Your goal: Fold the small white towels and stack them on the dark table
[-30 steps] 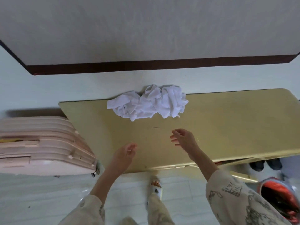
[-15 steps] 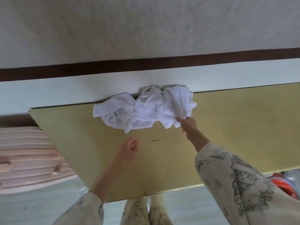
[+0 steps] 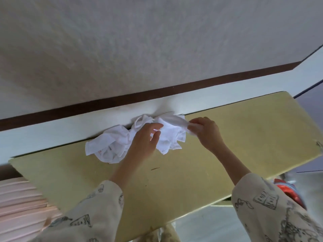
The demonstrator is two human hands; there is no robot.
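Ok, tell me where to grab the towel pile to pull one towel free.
Probably at the loose flap on the right end of the towel pile, coming from the right, where the right hand already pinches it. It sticks out clear of the bunch, while the left hand rests on the middle.

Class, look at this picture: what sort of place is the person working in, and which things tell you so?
Probably a room in a home, not a workshop: a yellowish table against a wall with dark skirting, a pink ribbed suitcase beside it, and crumpled white towels handled by patterned, pyjama-like sleeves.
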